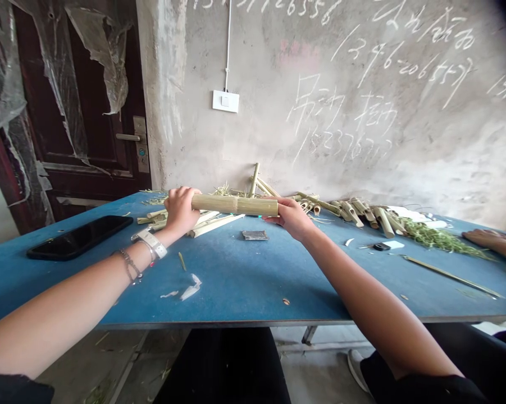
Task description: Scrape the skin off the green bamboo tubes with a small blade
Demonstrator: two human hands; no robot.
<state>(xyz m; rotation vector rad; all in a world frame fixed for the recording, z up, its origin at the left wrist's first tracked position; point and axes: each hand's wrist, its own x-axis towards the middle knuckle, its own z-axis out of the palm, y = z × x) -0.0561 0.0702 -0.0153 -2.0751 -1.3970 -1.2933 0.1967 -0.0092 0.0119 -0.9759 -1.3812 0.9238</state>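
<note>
A pale green-yellow bamboo piece point(236, 204), with a node ring near its middle, is held level above the blue table point(253, 280). My left hand point(180, 209) is closed around its left end, a watch and a beaded bracelet on that wrist. At the other end, my right hand point(293, 217) grips it with the thumb in front and the fingers partly hidden. Below the bamboo lies a small dark rectangular block point(255, 235). Split bamboo strips point(214, 225) rest behind and beside my left hand.
A black phone point(80, 237) lies at the left. Cut bamboo pieces point(364, 212) and green shavings point(438, 235) line the back right. A small knife-like tool point(387, 246) and a thin bamboo strip point(450, 275) lie at the right. Another person's hand point(495, 241) rests at the right edge.
</note>
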